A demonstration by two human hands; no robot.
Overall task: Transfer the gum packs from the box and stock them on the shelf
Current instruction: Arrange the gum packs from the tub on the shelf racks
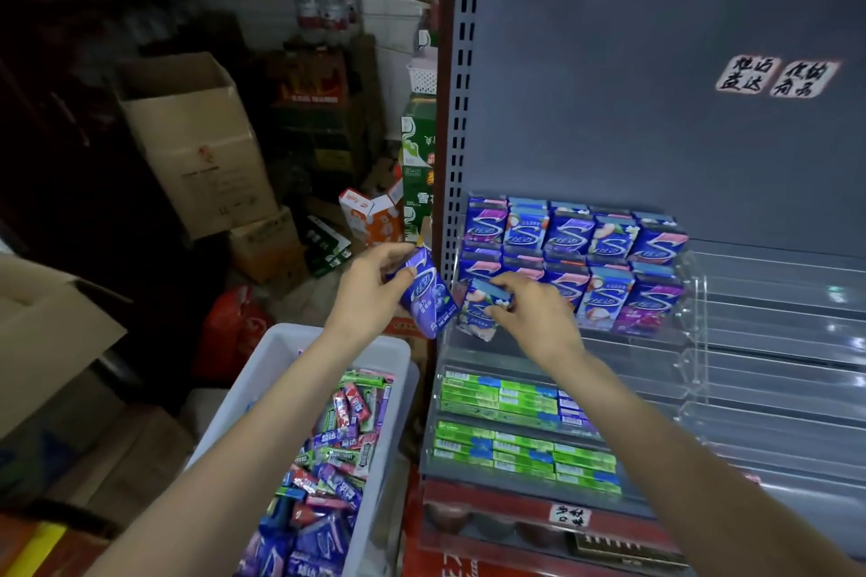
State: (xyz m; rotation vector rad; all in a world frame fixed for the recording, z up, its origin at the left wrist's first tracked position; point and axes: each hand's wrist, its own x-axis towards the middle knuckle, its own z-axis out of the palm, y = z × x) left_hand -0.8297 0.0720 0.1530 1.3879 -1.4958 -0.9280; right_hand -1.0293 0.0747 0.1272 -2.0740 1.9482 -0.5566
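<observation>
While both arms reach up from the bottom edge, the scene reads as follows.

Left hand: the left hand (370, 290) grips a blue gum pack (429, 297), thumb across its front and fingers curled behind; the fingertips are hidden by the pack. The pack is tilted, its top toward 11 o'clock, just left of the display's edge.

Right hand: the right hand (527, 311) pinches a second gum pack (478, 309) between thumb and curled fingers, at the left end of the lower row. The hand covers much of the pack, so I cannot tell whether it already sits in the row.

Acrylic display (689, 295): clear, stepped, holding two rows of upright gum packs (609, 257) at 1 o'clock from the hands; its clear walls are hard to trace.

Lower tiers: flat green gum packs (511, 450) lie at 6 o'clock from the right hand, partly crossed by the right forearm.

White box (262, 384): at 7 o'clock from the hands, filled with loose mixed gum packs (337, 459); the left forearm covers its left part and the frame cuts off its near end.

Shelf (632, 107): grey back panel with two handwritten labels, script not legible to me.

Background: cardboard cartons (197, 140) at 10 o'clock, dim and blurred.
</observation>
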